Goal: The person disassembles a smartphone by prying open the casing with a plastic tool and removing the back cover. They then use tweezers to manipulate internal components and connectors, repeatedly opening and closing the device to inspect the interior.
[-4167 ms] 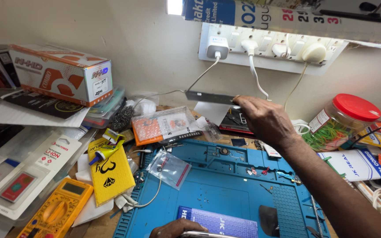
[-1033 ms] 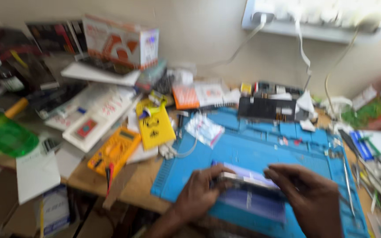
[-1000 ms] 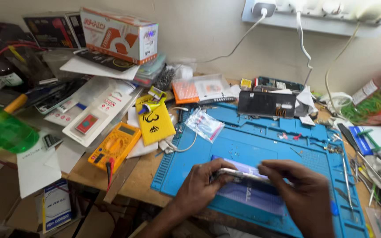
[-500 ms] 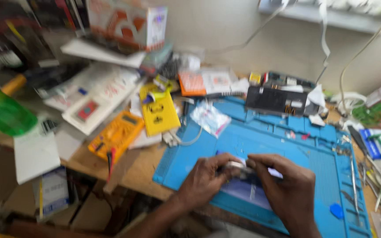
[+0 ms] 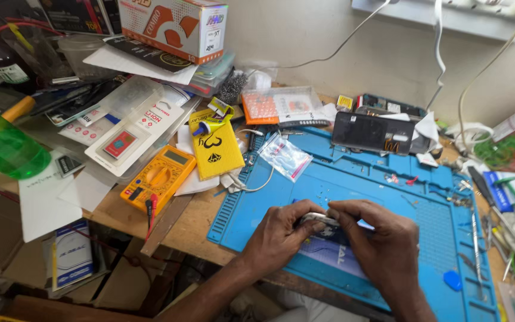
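Electronics repair workshop. Indicators: blue repair mat [image 5: 382, 197] on a cluttered wooden tabletop [image 5: 192, 223], yellow multimeter [image 5: 159, 177], dismantled phone [image 5: 372, 132], screwdrivers and tweezers [image 5: 511, 232] at the right edge, wall power strip [image 5: 448, 15] with plugged cables.

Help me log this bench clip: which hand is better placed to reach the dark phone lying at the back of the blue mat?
Right, probably. Both the left hand and right hand grip the small silvery device near the mat's front edge, but the dark phone lies straight beyond the right hand; the left would have to cross over.
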